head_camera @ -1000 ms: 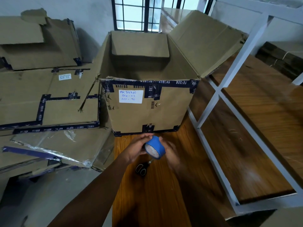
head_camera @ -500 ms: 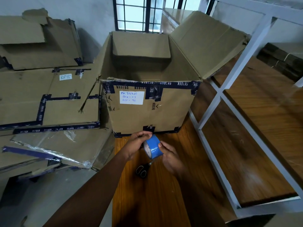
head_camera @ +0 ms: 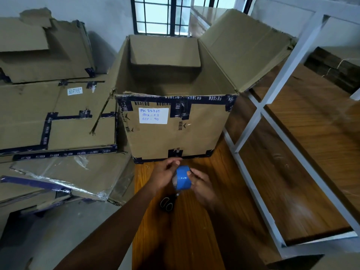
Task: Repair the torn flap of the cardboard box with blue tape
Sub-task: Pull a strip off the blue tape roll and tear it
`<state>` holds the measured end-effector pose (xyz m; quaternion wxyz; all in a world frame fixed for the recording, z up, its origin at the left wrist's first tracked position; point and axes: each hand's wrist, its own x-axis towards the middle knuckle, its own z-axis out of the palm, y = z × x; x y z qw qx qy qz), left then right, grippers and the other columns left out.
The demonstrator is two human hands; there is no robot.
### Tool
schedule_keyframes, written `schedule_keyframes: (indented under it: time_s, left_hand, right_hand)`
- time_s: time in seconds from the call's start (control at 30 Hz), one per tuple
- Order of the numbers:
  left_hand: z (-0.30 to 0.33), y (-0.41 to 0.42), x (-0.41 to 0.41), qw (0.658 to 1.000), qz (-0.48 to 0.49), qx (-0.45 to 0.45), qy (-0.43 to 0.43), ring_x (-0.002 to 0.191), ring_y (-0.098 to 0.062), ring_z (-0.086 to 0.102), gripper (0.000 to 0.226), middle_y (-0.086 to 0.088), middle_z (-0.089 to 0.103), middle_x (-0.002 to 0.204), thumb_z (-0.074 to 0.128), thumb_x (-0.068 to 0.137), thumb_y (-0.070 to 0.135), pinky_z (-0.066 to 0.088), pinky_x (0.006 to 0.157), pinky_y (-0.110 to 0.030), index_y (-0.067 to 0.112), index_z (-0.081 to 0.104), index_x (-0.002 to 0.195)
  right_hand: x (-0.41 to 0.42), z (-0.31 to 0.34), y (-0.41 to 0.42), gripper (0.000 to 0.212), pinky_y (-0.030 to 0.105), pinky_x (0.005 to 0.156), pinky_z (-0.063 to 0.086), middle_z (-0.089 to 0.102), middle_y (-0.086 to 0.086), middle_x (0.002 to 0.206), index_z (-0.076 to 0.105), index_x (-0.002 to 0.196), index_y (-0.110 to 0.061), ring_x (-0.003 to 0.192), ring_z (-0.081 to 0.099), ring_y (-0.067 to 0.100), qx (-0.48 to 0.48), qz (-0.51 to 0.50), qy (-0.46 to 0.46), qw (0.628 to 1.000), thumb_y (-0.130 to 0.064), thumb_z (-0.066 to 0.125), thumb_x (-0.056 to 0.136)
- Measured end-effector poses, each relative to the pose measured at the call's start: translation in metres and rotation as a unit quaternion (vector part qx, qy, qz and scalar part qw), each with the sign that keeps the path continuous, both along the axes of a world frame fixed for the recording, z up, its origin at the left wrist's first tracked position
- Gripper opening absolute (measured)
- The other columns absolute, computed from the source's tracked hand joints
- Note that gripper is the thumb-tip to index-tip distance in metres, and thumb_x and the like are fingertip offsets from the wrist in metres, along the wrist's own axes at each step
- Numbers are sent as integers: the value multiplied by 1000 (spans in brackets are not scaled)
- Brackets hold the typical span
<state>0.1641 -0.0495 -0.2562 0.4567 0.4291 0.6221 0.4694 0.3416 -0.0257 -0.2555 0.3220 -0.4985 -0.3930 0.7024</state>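
Two hands grip a glossy blue tape roll: left hand pinching its rim, right hand cupping its side. Behind stands an open corrugated box on a grained wooden table.

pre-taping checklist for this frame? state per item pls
1. Tape roll in hand: ok, left hand and right hand both on it.
2. Tape end peeled free: cannot tell, no loose strip visible.
3. Scissors within reach: ok, on the table just below the hands.
4. Box upright and open: ok, near edge of it at the hands.
5. Torn flap located: ok, hanging at the box's left front corner.
6. Tape applied to tear: not ok, none yet.
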Motion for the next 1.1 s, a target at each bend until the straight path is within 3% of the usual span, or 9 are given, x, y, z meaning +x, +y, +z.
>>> schedule_keyframes:
  time_s: [0.07, 0.13, 0.17, 0.23, 0.37, 0.5, 0.7, 0.83, 1.1]
  left_hand:
    - [-3, -1, 7, 998, -29, 16, 61, 126, -4, 61, 28, 11, 68, 139, 58, 111, 36, 49, 100, -21, 33, 74, 133]
    - [-6, 0, 11, 995, -3, 32, 96, 130, -4, 57, 29, 11, 64, 143, 63, 108, 32, 47, 103, -22, 30, 74, 135]
    - [-5, 0, 14, 996, 30, 26, 85, 125, -5, 59, 30, 11, 64, 139, 67, 106, 31, 49, 97, -20, 28, 73, 134]
    - [-3, 0, 19, 996, 89, -11, 13, 114, -11, 67, 25, 8, 70, 126, 74, 101, 32, 58, 88, -25, 23, 75, 124]
    - [-1, 5, 21, 979, 121, -71, -149, 108, -27, 78, 41, -9, 81, 110, 79, 95, 44, 65, 96, -49, 6, 77, 110]
    - [6, 7, 19, 972, 118, -79, -187, 107, -32, 78, 46, -15, 79, 111, 79, 96, 42, 65, 94, -55, -2, 73, 109]
    - [0, 0, 15, 984, 63, -44, -158, 119, -35, 72, 15, -18, 75, 120, 79, 98, 21, 62, 100, -53, 11, 75, 107]
    - [-5, -7, 11, 982, 33, -30, -183, 122, -31, 71, 25, -17, 73, 128, 76, 98, 7, 62, 90, -34, 10, 74, 123]
    - [-11, -10, 5, 977, 30, -30, -209, 121, -30, 73, 29, -15, 74, 129, 76, 97, 8, 64, 93, -38, 9, 74, 126]
  right_hand:
    - [-2, 0, 0, 32, 37, 89, 60, 61, 4, 128, 58, 137, -13, 114, 67, 22, -6, -39, 19, 999, -13, 61, 105]
    - [-2, 0, 2, 30, 39, 92, 60, 63, 4, 128, 60, 135, -15, 115, 67, 22, 0, -58, 15, 998, -15, 61, 105]
    - [-3, 0, 3, 31, 42, 96, 60, 64, 6, 131, 61, 136, -15, 117, 68, 23, 1, -64, 15, 998, -16, 62, 105]
    - [-4, 0, 6, 33, 42, 100, 59, 66, 8, 131, 61, 138, -14, 117, 69, 24, 5, -74, 17, 997, -14, 62, 105]
    - [-5, 6, 8, 29, 35, 93, 58, 67, 5, 129, 64, 132, -19, 117, 69, 21, 17, -70, 26, 997, -9, 61, 104]
    - [-10, 0, 10, 32, 49, 108, 56, 67, 10, 138, 65, 134, -19, 123, 69, 25, 24, -53, 6, 998, -15, 65, 102]
    - [-11, -4, 13, 39, 51, 108, 55, 67, 17, 136, 58, 144, -6, 122, 69, 30, 13, -80, 18, 997, -12, 61, 105]
    - [-8, -3, 14, 36, 51, 107, 56, 68, 17, 134, 59, 142, -5, 120, 71, 30, 17, -80, 12, 997, -15, 58, 107]
    - [-8, -6, 12, 40, 54, 108, 55, 70, 14, 134, 60, 142, -7, 122, 69, 30, 56, -4, -32, 998, -6, 64, 102]
